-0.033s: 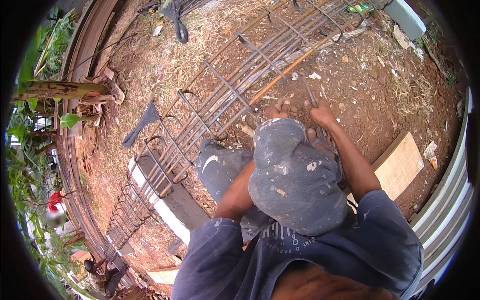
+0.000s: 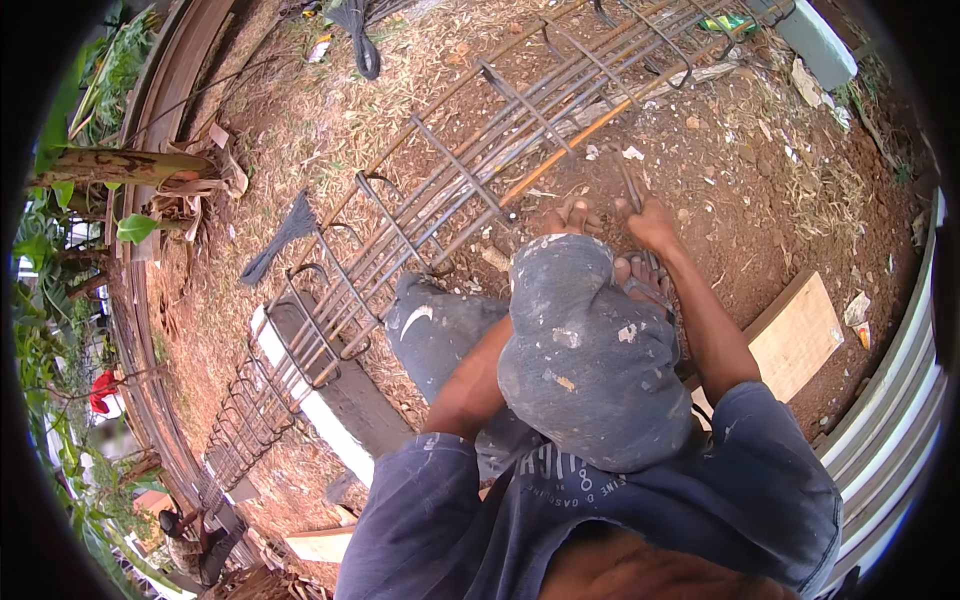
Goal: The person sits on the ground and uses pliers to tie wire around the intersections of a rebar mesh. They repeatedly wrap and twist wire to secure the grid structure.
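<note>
Beyond the raised knee [image 2: 565, 300], I see the right hand [image 2: 652, 226] closed around a thin rod [image 2: 631, 188]; left hand [image 2: 570, 217] half hidden, fingers bent, can't tell its grip.

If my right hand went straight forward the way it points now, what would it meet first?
Probably the orange-brown steel bar, with the thin tool in your right hand leading; depth is unclear, so the soil might come sooner.
</note>
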`<state>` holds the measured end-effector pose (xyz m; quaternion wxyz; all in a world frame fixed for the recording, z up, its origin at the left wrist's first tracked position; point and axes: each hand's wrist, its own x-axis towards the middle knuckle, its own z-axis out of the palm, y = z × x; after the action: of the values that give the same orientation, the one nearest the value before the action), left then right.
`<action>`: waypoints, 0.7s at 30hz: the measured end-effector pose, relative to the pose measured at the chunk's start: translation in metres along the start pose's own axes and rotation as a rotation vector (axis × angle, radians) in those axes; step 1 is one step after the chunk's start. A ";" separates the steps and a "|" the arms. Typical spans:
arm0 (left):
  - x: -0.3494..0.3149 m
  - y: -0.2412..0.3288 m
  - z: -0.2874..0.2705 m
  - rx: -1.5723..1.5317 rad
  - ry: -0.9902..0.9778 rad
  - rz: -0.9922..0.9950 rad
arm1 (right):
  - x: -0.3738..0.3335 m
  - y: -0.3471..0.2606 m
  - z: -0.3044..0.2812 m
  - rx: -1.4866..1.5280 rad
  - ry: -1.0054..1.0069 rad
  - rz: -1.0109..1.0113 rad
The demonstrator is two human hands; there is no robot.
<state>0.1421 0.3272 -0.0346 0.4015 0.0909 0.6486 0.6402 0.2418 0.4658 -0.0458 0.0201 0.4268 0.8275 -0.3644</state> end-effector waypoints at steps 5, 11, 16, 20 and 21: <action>-0.012 0.016 0.010 0.105 -0.064 -0.091 | -0.019 -0.022 -0.042 0.033 -0.240 -0.165; 0.007 0.056 0.016 0.629 0.137 0.679 | -0.010 0.023 -0.031 0.550 -0.175 0.028; 0.049 0.070 -0.013 1.148 0.316 0.754 | 0.016 0.015 -0.014 0.712 -0.161 0.238; 0.067 0.077 -0.015 1.014 0.159 0.474 | 0.056 -0.009 0.003 0.905 -0.213 0.244; 0.070 0.077 -0.017 1.001 0.130 0.418 | 0.064 -0.016 0.008 0.967 -0.227 0.232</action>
<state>0.0546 0.3713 0.0042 0.1324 0.3583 0.8656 0.3238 0.1874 0.4997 -0.0646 -0.0496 0.4341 0.5040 -0.7450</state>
